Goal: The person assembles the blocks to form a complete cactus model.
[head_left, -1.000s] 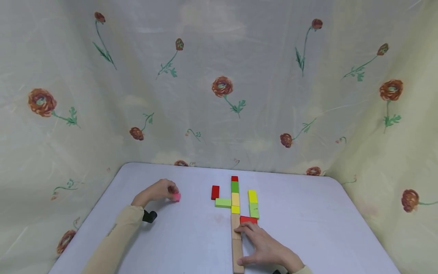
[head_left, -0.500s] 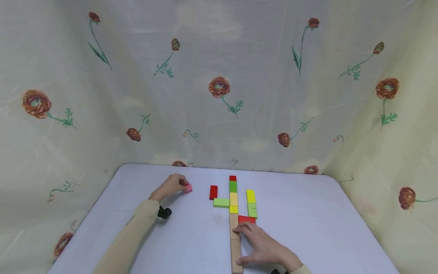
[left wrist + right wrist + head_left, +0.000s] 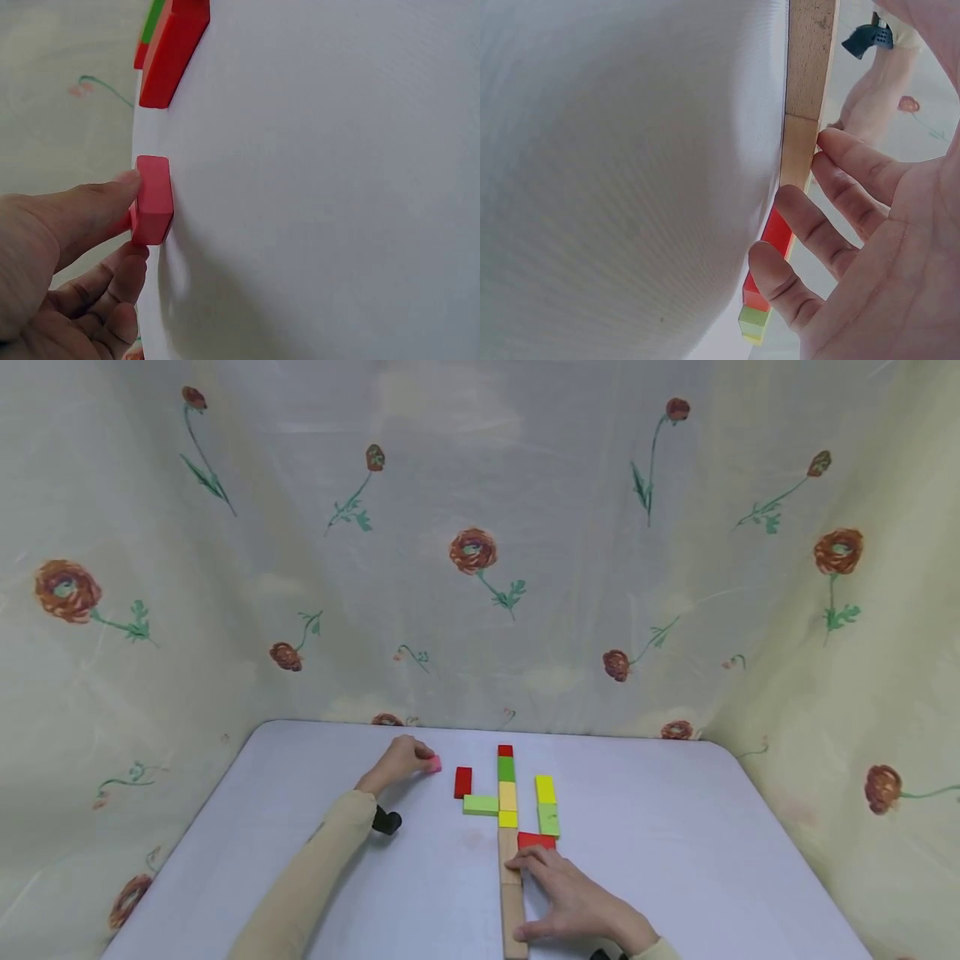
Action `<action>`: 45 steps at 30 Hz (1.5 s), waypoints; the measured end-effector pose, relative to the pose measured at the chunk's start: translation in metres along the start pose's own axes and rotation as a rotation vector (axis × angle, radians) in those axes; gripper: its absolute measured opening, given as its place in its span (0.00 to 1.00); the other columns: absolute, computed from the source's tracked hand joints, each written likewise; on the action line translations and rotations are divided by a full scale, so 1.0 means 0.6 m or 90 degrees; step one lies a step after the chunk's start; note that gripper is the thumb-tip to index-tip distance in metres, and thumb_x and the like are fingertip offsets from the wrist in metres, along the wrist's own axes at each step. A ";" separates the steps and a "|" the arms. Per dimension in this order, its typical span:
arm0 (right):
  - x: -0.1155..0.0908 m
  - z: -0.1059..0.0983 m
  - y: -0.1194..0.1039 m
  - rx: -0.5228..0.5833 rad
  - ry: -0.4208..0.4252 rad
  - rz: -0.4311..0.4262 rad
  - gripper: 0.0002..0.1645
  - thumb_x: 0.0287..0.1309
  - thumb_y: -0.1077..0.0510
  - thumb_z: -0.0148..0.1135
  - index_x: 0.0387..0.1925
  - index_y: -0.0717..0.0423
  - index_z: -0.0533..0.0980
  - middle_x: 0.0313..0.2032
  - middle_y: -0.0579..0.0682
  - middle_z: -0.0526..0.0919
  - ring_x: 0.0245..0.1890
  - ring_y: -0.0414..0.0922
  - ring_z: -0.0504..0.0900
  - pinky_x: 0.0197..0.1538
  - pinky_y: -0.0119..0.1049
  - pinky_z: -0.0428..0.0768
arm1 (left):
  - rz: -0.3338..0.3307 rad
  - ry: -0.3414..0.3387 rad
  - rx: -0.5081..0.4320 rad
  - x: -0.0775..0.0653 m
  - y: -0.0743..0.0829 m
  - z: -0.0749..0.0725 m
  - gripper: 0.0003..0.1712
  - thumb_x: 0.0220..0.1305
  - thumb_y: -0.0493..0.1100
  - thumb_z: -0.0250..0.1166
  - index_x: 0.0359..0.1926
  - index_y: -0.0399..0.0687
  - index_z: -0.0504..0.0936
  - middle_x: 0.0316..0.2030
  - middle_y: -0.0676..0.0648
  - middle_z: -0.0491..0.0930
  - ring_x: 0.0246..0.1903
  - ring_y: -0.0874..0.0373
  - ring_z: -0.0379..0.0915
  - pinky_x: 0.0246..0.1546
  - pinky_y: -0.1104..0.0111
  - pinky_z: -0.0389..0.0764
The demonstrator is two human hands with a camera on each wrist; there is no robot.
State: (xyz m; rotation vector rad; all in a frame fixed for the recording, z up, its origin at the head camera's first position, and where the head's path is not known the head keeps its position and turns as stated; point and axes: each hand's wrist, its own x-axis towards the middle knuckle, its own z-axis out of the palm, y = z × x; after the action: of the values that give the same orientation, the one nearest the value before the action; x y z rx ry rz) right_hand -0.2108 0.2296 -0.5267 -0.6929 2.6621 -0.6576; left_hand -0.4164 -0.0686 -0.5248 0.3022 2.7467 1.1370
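Note:
In the head view, my left hand [image 3: 397, 762] pinches a small pink block [image 3: 154, 191] between thumb and fingers, at the table's far left of the block layout. My right hand [image 3: 577, 900] rests with spread fingers along two plain wooden blocks [image 3: 513, 914], thumb by the near one, fingertips touching the farther one. A red block [image 3: 536, 841] lies against the wooden row beside those fingertips. Beyond the wood, the row continues with a yellow block [image 3: 507, 819], a tan block [image 3: 507, 796], a green block [image 3: 506, 769] and a small red block [image 3: 506, 750].
Left of the row, a light green block [image 3: 481, 805] lies crosswise, with a dark red block [image 3: 463, 782] at its outer end. On the right stand a yellow block [image 3: 545, 789] and a light green block [image 3: 548, 819] end to end. Flowered cloth [image 3: 480, 635] encloses the white table [image 3: 675, 827].
My left hand has moved right and slightly away across the table, carrying the pink block closer to the dark red block. The right hand stays in place on the wooden blocks.

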 end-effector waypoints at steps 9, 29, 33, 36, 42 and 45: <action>-0.002 -0.001 0.001 -0.001 -0.001 -0.001 0.48 0.42 0.24 0.65 0.64 0.35 0.66 0.62 0.44 0.67 0.56 0.44 0.68 0.59 0.54 0.73 | -0.039 0.003 -0.039 0.013 0.028 0.026 0.17 0.60 0.39 0.68 0.50 0.40 0.84 0.45 0.43 0.79 0.46 0.51 0.73 0.49 0.62 0.80; 0.001 0.003 0.005 0.012 -0.008 0.014 0.47 0.41 0.24 0.66 0.63 0.33 0.66 0.61 0.42 0.67 0.54 0.42 0.67 0.59 0.53 0.73 | 0.015 -0.048 0.004 0.036 0.061 0.050 0.17 0.65 0.35 0.62 0.54 0.42 0.82 0.50 0.42 0.81 0.49 0.51 0.74 0.51 0.62 0.80; 0.000 0.004 0.007 0.009 -0.003 0.003 0.48 0.41 0.23 0.65 0.64 0.34 0.66 0.61 0.42 0.67 0.55 0.42 0.67 0.59 0.52 0.72 | 0.012 -0.053 0.000 0.043 0.059 0.057 0.16 0.65 0.35 0.62 0.54 0.42 0.82 0.49 0.43 0.81 0.46 0.52 0.75 0.51 0.62 0.80; -0.001 0.005 0.007 0.006 -0.002 -0.002 0.48 0.41 0.23 0.65 0.64 0.34 0.66 0.61 0.42 0.67 0.55 0.42 0.67 0.59 0.52 0.72 | 0.007 -0.055 -0.003 0.043 0.059 0.058 0.16 0.65 0.34 0.62 0.53 0.43 0.83 0.48 0.44 0.81 0.45 0.53 0.76 0.52 0.61 0.80; 0.000 0.003 0.006 0.008 -0.005 0.006 0.48 0.41 0.23 0.65 0.64 0.33 0.65 0.61 0.42 0.67 0.55 0.42 0.67 0.60 0.53 0.72 | -0.003 -0.055 -0.007 0.040 0.059 0.056 0.16 0.64 0.33 0.62 0.52 0.44 0.83 0.50 0.44 0.80 0.46 0.53 0.75 0.52 0.62 0.80; -0.001 0.003 0.006 0.005 -0.003 0.004 0.49 0.41 0.22 0.64 0.64 0.34 0.65 0.61 0.42 0.67 0.55 0.42 0.67 0.60 0.53 0.72 | 0.001 -0.054 -0.005 0.037 0.057 0.054 0.15 0.64 0.34 0.62 0.52 0.44 0.83 0.50 0.44 0.80 0.48 0.52 0.74 0.52 0.62 0.80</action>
State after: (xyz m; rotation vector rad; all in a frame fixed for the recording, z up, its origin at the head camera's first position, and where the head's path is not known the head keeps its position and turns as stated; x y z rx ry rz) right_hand -0.2107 0.2322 -0.5298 -0.6828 2.6556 -0.6638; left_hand -0.4266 -0.0176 -0.5246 0.3429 2.6683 1.1097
